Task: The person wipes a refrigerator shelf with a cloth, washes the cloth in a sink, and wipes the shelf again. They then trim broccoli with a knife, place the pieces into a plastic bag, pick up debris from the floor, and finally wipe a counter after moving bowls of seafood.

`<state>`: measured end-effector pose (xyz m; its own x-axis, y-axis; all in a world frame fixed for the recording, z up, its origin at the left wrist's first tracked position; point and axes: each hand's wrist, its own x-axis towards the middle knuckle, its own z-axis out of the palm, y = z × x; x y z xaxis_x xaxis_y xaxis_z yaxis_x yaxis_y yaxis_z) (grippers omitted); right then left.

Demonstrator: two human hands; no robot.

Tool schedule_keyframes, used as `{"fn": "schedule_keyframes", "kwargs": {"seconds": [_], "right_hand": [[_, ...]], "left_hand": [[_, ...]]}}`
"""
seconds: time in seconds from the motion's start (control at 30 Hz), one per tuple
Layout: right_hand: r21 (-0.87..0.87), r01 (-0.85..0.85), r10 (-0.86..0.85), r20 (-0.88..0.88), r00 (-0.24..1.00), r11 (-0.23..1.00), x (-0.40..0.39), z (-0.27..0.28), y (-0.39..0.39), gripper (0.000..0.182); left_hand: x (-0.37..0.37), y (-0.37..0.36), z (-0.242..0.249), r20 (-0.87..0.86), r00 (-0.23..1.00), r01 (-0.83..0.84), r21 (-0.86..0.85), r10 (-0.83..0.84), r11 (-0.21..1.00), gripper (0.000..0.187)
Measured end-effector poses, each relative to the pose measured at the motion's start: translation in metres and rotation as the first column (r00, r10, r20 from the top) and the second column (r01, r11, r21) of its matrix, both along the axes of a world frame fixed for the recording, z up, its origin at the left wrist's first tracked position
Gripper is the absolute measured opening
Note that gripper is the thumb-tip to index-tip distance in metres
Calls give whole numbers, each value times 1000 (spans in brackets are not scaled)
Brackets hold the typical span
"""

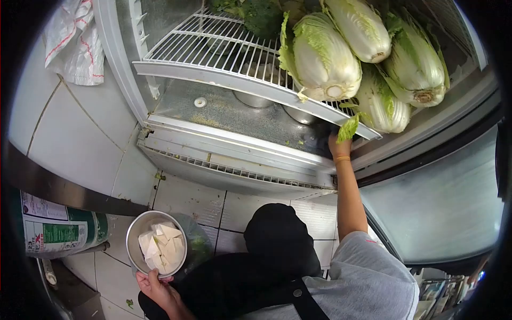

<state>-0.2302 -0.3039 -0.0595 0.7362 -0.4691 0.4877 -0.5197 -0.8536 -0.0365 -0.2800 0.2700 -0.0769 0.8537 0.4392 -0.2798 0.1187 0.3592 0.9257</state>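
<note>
My left hand [156,288] grips the near rim of a round metal bowl [131,241], its fingers wrapped on the edge. White tofu-like pieces [161,246] lie in the bowl. On the right, my right hand [340,144] reaches under the wire shelf [213,80] of an open fridge; its fingers are hidden in shadow behind a hanging green leaf [349,128]. Several napa cabbages [326,58] rest on the shelf above that hand. Two metal containers [300,114] stand on the fridge floor below the shelf, left of my right hand.
Dark green vegetables [261,18] lie at the back of the shelf. The glass door [437,197] stands open at right. A green and white bucket [64,229] is at left. A plastic bag [197,240] with greens sits beside the bowl. White cloth [77,48] hangs at upper left.
</note>
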Motion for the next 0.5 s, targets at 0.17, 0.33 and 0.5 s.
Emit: {"fn": "schedule_keyframes", "kwargs": {"seconds": [0.17, 0.33, 0.5], "right_hand": [[354, 152, -133, -80, 988, 923, 3, 15, 60, 52], [94, 31, -19, -125, 992, 995, 45, 1, 116, 70], [64, -199, 206, -138, 969, 978, 118, 9, 193, 38]], "left_hand": [[-2, 3, -2, -10, 1000, 18, -1, -18, 1000, 13], [8, -2, -4, -18, 999, 50, 11, -49, 999, 13], [8, -2, -5, -58, 997, 46, 76, -42, 996, 12]]}}
